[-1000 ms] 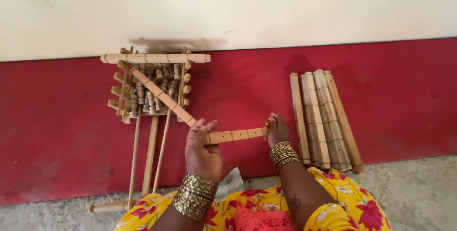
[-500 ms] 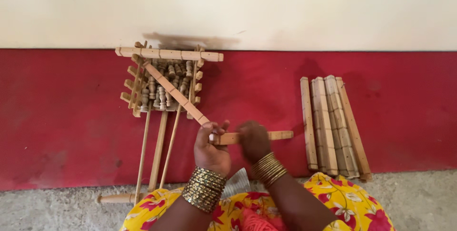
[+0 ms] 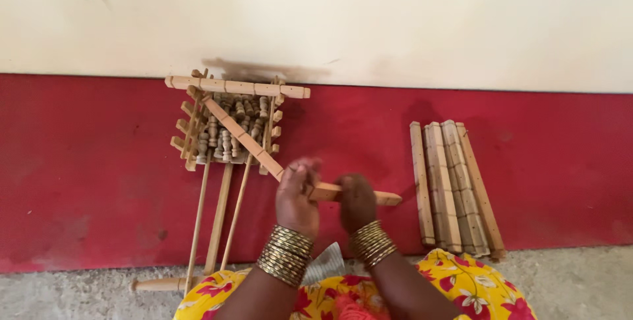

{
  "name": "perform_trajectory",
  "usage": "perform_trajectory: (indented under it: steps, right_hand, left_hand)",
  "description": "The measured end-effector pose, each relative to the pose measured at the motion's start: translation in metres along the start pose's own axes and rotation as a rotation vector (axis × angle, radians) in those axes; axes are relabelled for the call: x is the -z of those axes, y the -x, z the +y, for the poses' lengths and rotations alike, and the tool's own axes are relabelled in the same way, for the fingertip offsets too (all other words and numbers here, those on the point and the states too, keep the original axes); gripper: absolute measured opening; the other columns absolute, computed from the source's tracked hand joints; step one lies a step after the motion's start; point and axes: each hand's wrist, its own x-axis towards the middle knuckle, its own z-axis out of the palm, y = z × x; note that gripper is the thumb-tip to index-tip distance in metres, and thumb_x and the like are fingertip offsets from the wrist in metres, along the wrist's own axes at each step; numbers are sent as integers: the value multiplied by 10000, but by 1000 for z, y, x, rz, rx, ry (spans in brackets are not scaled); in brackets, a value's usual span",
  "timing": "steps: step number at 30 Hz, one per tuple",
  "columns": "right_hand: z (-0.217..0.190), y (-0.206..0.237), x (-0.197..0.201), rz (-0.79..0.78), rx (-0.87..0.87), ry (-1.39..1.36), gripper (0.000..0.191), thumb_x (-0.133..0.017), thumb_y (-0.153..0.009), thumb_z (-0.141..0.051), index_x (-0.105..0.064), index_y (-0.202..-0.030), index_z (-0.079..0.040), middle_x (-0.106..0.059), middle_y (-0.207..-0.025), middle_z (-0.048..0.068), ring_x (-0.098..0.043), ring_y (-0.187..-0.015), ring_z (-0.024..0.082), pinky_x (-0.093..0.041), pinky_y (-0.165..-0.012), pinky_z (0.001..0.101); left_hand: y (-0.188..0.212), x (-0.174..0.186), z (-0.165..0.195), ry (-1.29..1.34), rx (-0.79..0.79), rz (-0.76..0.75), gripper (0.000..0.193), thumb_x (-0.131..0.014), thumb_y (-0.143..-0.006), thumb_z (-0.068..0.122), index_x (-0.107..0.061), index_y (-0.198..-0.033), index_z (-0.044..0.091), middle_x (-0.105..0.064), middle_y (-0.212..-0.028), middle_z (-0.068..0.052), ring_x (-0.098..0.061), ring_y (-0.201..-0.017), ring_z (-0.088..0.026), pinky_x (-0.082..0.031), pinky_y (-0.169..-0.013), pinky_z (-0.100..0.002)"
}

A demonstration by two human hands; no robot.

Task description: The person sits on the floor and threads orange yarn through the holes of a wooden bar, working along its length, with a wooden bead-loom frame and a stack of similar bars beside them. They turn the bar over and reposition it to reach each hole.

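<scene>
We grip a short wooden bar [image 3: 349, 194] near the middle with both closed hands, left hand [image 3: 297, 194] and right hand [image 3: 356, 202], butting it against the diagonal slat [image 3: 241, 135] (which leans from the stacked frame [image 3: 227, 122]).

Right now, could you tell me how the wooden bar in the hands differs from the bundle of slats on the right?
The wooden bar is single, held crosswise by the left hand and right hand. The bundle of slats is several pieces, untouched, lying lengthwise side by side on the red band. Both look like pale wood.
</scene>
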Motion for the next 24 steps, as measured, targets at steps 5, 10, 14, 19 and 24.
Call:
perform_trajectory:
  steps: [5,10,14,19,24]
  right_hand:
    - [-65,-5,-4,-39,269,-181,339,-438,-1062,-273,-650,-1024,-11,-660,-938,155,-661,-845,311,-533,-740,459]
    - [-50,-8,-3,-218,330,-41,266,-460,-1047,-239,-630,-1070,-35,-639,-931,139,-630,-874,310,-505,-772,454]
    - [14,7,13,-244,433,194,278,-641,-929,-221,-614,-1137,-39,-629,-1039,183,-613,-970,371,-496,-824,494]
    - [94,-2,49,-445,100,368,367,-736,-861,-165,-585,-1182,-73,-609,-1073,180,-624,-987,373,-524,-830,499]
    - [87,-5,44,-389,109,368,345,-725,-875,-186,-600,-1179,-82,-630,-1098,157,-637,-979,362,-525,-833,493]
  left_hand:
    - [10,-9,7,-148,0,-56,361,-417,-990,44,-559,-1319,87,-591,-1234,-54,-613,-985,-96,-540,-883,-261]
    - [-6,15,-6,38,64,-106,443,-443,-985,-29,-596,-1383,91,-542,-1061,-113,-532,-840,-150,-486,-730,-288]
    - [-22,31,-18,-120,49,65,472,-430,-868,-81,-625,-1270,70,-648,-1231,-9,-440,-810,-117,-421,-726,-252]
    - [-35,23,-9,-94,-52,113,394,-480,-822,-103,-595,-1156,71,-612,-1146,-41,-597,-1074,-167,-478,-987,-321]
    - [-21,2,-6,-134,-24,275,327,-671,-925,187,-523,-1208,115,-598,-1105,-50,-585,-1080,-203,-490,-1020,-367]
